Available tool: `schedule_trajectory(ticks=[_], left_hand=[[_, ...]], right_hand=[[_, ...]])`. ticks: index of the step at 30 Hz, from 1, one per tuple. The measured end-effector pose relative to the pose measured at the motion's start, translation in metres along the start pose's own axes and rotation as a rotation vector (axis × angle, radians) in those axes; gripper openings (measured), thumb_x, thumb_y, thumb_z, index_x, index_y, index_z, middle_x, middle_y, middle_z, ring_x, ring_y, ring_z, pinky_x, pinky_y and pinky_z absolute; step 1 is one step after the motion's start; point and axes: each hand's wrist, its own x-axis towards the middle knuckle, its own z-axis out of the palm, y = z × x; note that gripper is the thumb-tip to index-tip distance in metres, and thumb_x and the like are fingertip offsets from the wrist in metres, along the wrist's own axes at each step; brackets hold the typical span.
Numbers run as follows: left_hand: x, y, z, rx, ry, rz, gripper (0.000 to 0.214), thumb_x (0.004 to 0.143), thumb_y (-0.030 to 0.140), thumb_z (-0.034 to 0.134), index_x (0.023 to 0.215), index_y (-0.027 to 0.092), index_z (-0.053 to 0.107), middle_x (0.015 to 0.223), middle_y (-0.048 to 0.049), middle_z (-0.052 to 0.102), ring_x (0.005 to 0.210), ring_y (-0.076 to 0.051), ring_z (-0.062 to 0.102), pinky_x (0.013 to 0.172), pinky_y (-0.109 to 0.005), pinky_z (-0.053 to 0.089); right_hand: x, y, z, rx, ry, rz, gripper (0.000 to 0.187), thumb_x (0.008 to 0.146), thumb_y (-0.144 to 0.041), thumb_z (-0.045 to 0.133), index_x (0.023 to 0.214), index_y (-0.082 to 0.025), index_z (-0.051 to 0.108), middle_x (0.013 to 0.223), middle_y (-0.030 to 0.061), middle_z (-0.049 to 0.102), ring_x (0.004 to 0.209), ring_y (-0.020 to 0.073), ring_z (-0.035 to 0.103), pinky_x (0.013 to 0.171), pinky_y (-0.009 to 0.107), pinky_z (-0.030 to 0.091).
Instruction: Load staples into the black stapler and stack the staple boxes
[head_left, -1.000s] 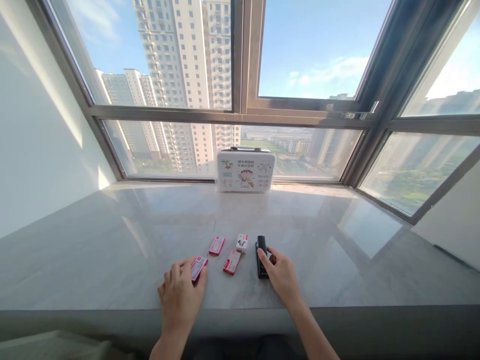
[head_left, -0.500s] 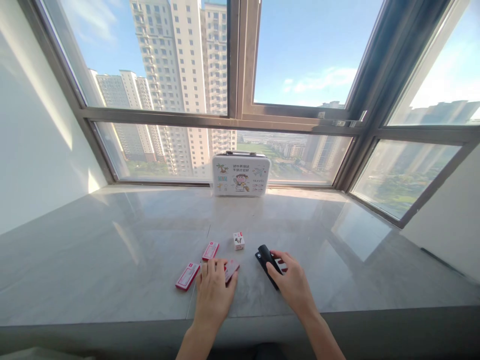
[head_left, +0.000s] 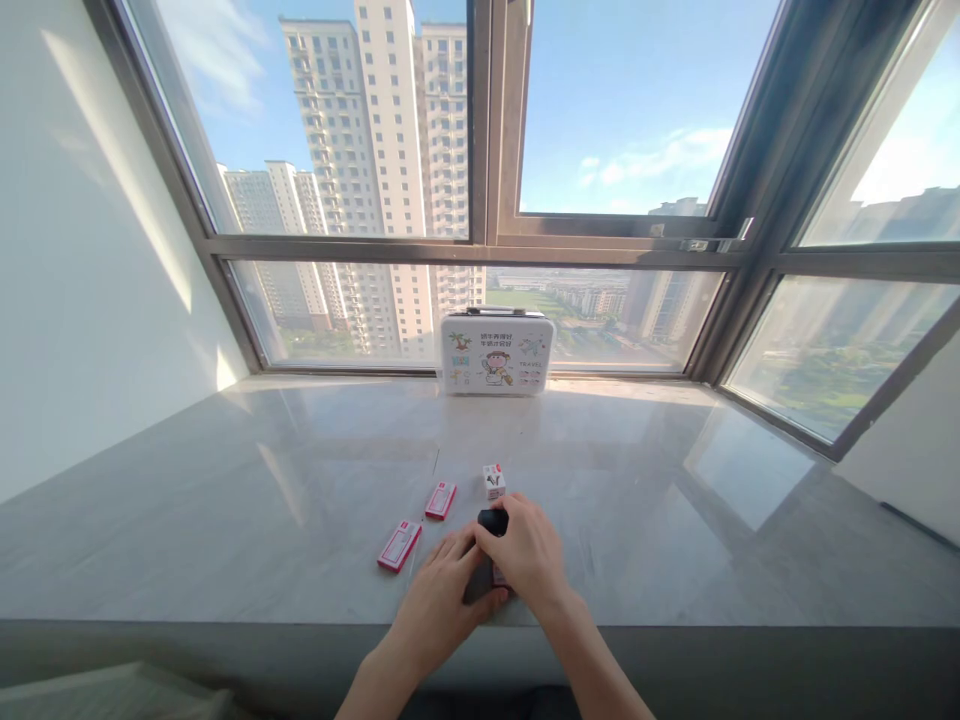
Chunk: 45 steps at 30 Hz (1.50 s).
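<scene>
My right hand (head_left: 529, 550) is closed around the upper end of a black stapler (head_left: 493, 520), thumb on the near side. Pressed close to it, my left hand (head_left: 442, 595) curls its fingers and thumb around a small pink-and-white staple box (head_left: 500, 576) and the stapler's lower part. Much of the box and stapler is hidden by the hands. Left of them, a second staple box (head_left: 400, 546) and a third staple box (head_left: 441, 501) lie flat on the sill. Just beyond my right fingertips stands a little white box (head_left: 493, 481) with a dark picture on it.
The grey marble-look sill (head_left: 300, 540) ends at a front edge near my wrists. At the back, a white case (head_left: 498, 356) with cartoon prints and a handle stands upright against the window (head_left: 615, 310). A white wall (head_left: 97, 300) bounds the left side.
My right hand has carried the stapler leftward to my left hand, so they now meet. The left hand remains at the staple box. The camera view has shifted slightly.
</scene>
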Motion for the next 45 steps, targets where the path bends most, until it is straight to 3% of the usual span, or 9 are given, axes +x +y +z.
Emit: schedule_trajectory(ticks=[4, 10, 17, 27, 30, 34, 37, 42, 45], left_hand=[[0.000, -0.006, 0.002, 0.023, -0.044, -0.009, 0.053, 0.090, 0.040, 0.064, 0.142, 0.038, 0.049, 0.158, -0.0005, 0.036, 0.144, -0.027, 0.037, 0.119, -0.047, 0.032], [0.000, -0.008, 0.004, 0.008, -0.067, -0.019, 0.034, 0.093, 0.043, 0.062, 0.126, 0.037, 0.060, 0.159, 0.0009, 0.035, 0.148, -0.023, 0.029, 0.121, -0.049, 0.025], [0.006, -0.002, 0.006, -0.070, -0.036, -0.037, 0.038, 0.090, 0.049, 0.065, 0.125, 0.035, 0.058, 0.158, 0.0008, 0.037, 0.145, -0.026, 0.034, 0.121, -0.050, 0.024], [0.019, 0.005, 0.018, -0.086, 0.016, 0.001, 0.035, 0.090, 0.055, 0.064, 0.118, 0.034, 0.062, 0.146, 0.0014, 0.052, 0.142, -0.027, 0.037, 0.120, -0.051, 0.022], [0.021, 0.004, 0.020, -0.185, 0.071, -0.023, 0.049, 0.088, 0.054, 0.067, 0.132, 0.035, 0.056, 0.142, -0.0011, 0.055, 0.137, -0.028, 0.044, 0.118, -0.050, 0.027], [0.033, 0.004, 0.015, -0.424, 0.196, -0.052, 0.057, 0.087, 0.040, 0.071, 0.139, 0.030, 0.051, 0.137, -0.0053, 0.058, 0.127, -0.025, 0.053, 0.108, -0.040, 0.041], [0.042, 0.001, 0.004, -0.516, 0.251, -0.062, 0.044, 0.084, 0.031, 0.071, 0.126, 0.027, 0.058, 0.122, -0.0033, 0.066, 0.112, -0.023, 0.061, 0.099, -0.036, 0.046], [0.046, -0.015, -0.012, -0.532, 0.240, -0.086, 0.024, 0.082, 0.030, 0.069, 0.106, 0.026, 0.064, 0.101, 0.0009, 0.070, 0.093, -0.020, 0.064, 0.084, -0.031, 0.048], [0.044, -0.023, -0.009, -0.482, 0.222, -0.094, 0.022, 0.082, 0.033, 0.070, 0.102, 0.026, 0.067, 0.099, 0.0009, 0.070, 0.093, -0.021, 0.063, 0.083, -0.031, 0.047]], right_hand=[[0.009, 0.011, -0.012, 0.362, 0.129, 0.166, 0.032, 0.085, -0.048, 0.065, 0.099, -0.020, 0.070, 0.090, 0.0060, 0.073, 0.083, 0.0229, 0.065, 0.075, 0.030, 0.049], [-0.003, 0.066, -0.041, 0.769, 0.395, 0.315, 0.048, 0.082, -0.058, 0.067, 0.106, -0.016, 0.069, 0.092, 0.0061, 0.073, 0.082, 0.0206, 0.065, 0.070, 0.027, 0.050], [-0.001, 0.083, -0.028, 0.364, 0.564, 0.199, 0.045, 0.091, -0.057, 0.055, 0.100, -0.016, 0.070, 0.093, 0.0094, 0.072, 0.082, 0.0224, 0.065, 0.076, 0.031, 0.049], [0.035, 0.092, -0.022, 0.245, 0.605, 0.137, 0.041, 0.101, -0.047, 0.040, 0.107, -0.016, 0.066, 0.102, 0.0106, 0.070, 0.093, 0.0229, 0.064, 0.084, 0.033, 0.046], [0.041, 0.071, -0.028, 0.238, 0.527, -0.055, 0.034, 0.103, -0.040, 0.040, 0.109, -0.018, 0.065, 0.103, 0.0094, 0.068, 0.096, 0.0220, 0.063, 0.088, 0.033, 0.046], [0.043, 0.029, -0.025, 0.249, 0.169, -0.370, 0.026, 0.105, -0.031, 0.039, 0.115, -0.022, 0.062, 0.104, 0.0073, 0.065, 0.096, 0.0196, 0.062, 0.088, 0.030, 0.048], [0.041, 0.007, -0.018, 0.214, -0.049, -0.501, 0.027, 0.105, -0.027, 0.039, 0.123, -0.024, 0.059, 0.107, 0.0063, 0.064, 0.094, 0.0183, 0.062, 0.088, 0.029, 0.048], [0.033, 0.002, -0.016, 0.131, -0.111, -0.527, 0.032, 0.098, -0.032, 0.058, 0.129, -0.025, 0.057, 0.110, 0.0063, 0.064, 0.101, 0.0210, 0.061, 0.091, 0.031, 0.048], [0.025, 0.008, -0.016, 0.090, -0.074, -0.427, 0.023, 0.092, -0.034, 0.068, 0.114, -0.025, 0.067, 0.099, 0.0040, 0.067, 0.092, 0.0210, 0.063, 0.083, 0.029, 0.049]])
